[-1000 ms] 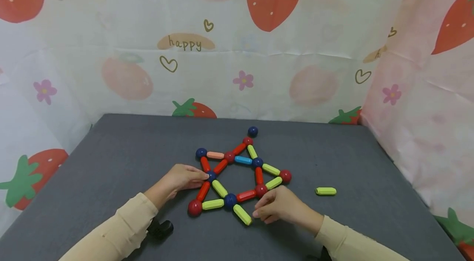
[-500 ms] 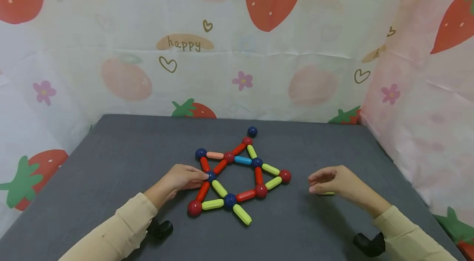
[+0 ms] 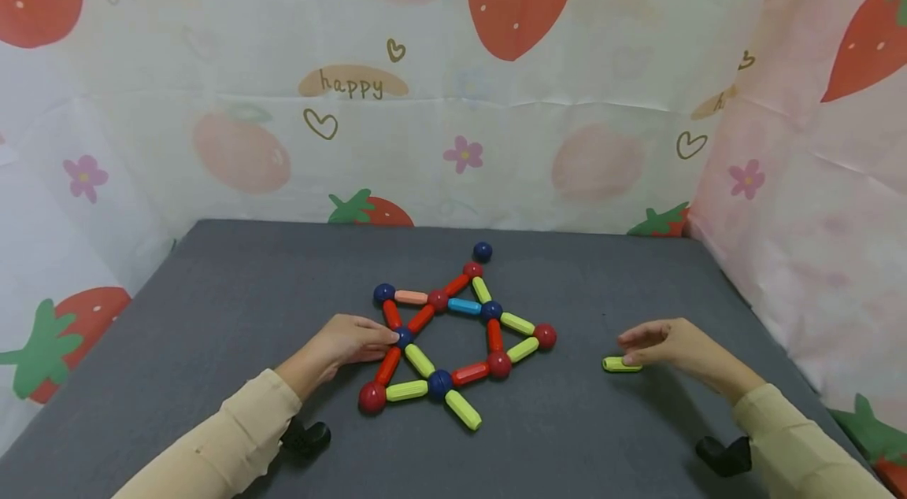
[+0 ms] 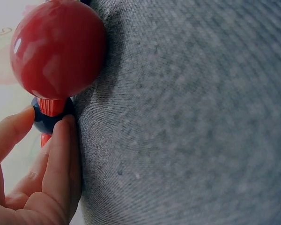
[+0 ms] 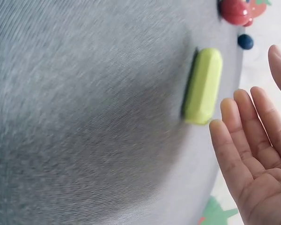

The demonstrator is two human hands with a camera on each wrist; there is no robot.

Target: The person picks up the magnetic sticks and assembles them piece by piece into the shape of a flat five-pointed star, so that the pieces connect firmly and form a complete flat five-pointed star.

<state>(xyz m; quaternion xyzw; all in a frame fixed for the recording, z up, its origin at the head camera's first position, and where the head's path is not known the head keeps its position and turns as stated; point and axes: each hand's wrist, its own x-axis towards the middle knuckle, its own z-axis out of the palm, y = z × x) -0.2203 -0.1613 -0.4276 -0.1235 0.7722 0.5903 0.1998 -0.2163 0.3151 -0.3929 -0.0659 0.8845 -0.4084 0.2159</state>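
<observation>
A star-like frame of coloured rods and red and blue balls lies flat on the grey table point(image 3: 283, 271). My left hand point(image 3: 346, 343) pinches the dark blue ball point(image 4: 43, 123) at the frame's left joint between thumb and fingers. A red ball point(image 4: 58, 49) looms close in the left wrist view. To the right, a loose yellow-green rod point(image 3: 615, 364) lies on the cloth. My right hand point(image 3: 673, 348) hovers just over its right end, fingers and thumb apart. In the right wrist view the rod point(image 5: 203, 86) lies beyond the fingertips, with nothing held.
A loose blue ball point(image 3: 483, 251) sits behind the frame's top red ball point(image 3: 472, 271). One yellow-green rod point(image 3: 464, 410) sticks out from the front blue ball point(image 3: 440, 383), its outer end free. Patterned fabric point(image 3: 460, 90) encloses the back and sides of the table.
My right hand has moved from the frame's front side rightward to the loose rod, most recently shifting slightly right. The left hand stays on the blue ball.
</observation>
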